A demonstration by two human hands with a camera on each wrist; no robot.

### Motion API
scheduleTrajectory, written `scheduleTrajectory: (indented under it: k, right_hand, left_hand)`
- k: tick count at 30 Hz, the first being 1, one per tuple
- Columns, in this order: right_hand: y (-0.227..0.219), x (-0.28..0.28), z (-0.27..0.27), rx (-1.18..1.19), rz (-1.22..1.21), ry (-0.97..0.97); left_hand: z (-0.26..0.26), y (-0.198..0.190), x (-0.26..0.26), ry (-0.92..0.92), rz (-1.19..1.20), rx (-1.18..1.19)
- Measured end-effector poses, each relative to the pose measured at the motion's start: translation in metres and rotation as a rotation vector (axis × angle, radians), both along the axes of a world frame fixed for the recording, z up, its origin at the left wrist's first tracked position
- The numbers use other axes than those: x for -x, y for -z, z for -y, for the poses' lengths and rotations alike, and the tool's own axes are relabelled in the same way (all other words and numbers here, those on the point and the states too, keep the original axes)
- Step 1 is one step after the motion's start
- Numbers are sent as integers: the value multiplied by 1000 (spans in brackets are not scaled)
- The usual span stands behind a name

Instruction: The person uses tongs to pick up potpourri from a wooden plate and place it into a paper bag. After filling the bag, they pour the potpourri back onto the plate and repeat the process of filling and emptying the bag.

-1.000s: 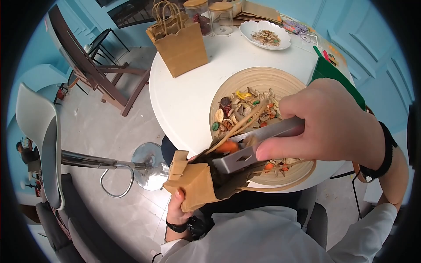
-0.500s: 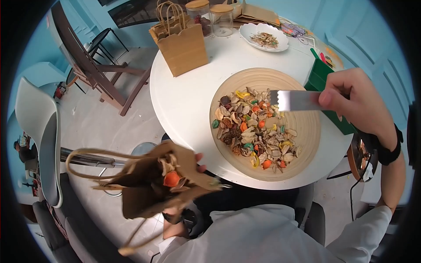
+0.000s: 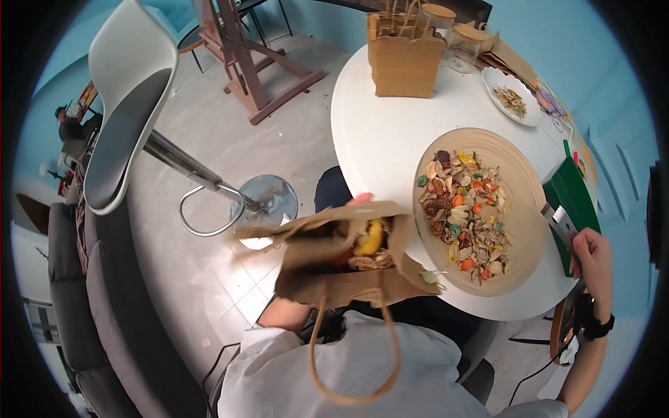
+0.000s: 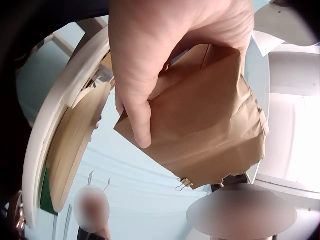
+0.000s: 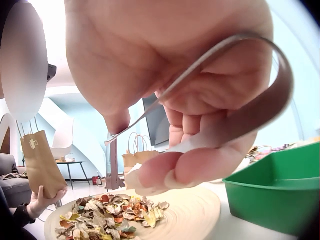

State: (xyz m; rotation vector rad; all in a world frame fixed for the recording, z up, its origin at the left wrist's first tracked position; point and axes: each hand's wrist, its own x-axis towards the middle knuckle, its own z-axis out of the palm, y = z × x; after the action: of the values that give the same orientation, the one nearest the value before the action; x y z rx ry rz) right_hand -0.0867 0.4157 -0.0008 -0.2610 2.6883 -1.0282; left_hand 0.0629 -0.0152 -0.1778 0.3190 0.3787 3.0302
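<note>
My left hand [image 4: 170, 35] grips a brown paper bag [image 3: 300, 282] near its base, thumb pressed flat against its side in the left wrist view. The bag's mouth faces the head camera, and dried potpourri with a yellow piece [image 3: 371, 238] shows inside. A small binder clip [image 4: 185, 183] sits at its rim. My right hand [image 3: 592, 261] holds metal tongs [image 3: 559, 219] beside the green box, their tips apart with nothing visible between them. Colourful potpourri [image 3: 474, 216] lies heaped on a round wooden plate [image 3: 526, 251] between the hands.
A green box [image 3: 573, 198] stands at the table's right edge. Brown paper bags [image 3: 408, 66], lidded glass jars [image 3: 463, 52] and a white scalloped dish [image 3: 531, 117] with dried bits are at the back. A bar stool [image 3: 125, 139] stands left of the table.
The head view has swung left. My right hand drew the tongs out of the bag and back over the plate to the green box. The bag turned so its mouth faces up.
</note>
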Motion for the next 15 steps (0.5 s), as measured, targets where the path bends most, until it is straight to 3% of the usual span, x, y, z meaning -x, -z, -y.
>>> scheduleTrajectory:
  k: [2,7,10,11,15]
  right_hand:
    - [6,-3,-5,14,16,59]
    - [16,-20,-17,66,55,136]
    - [35,-35,-33,104,-71,155]
    - [38,-38,-39,164,-2,165]
    - [59,-56,-42,31,-132,256]
  left_hand:
    - [-3,-9,-6,43,185,218]
    - [-8,-21,-9,143,139,-71]
    - [-2,-5,-6,171,62,81]
    - [0,2,-4,192,34,127]
    - [1,12,-4,188,-60,248]
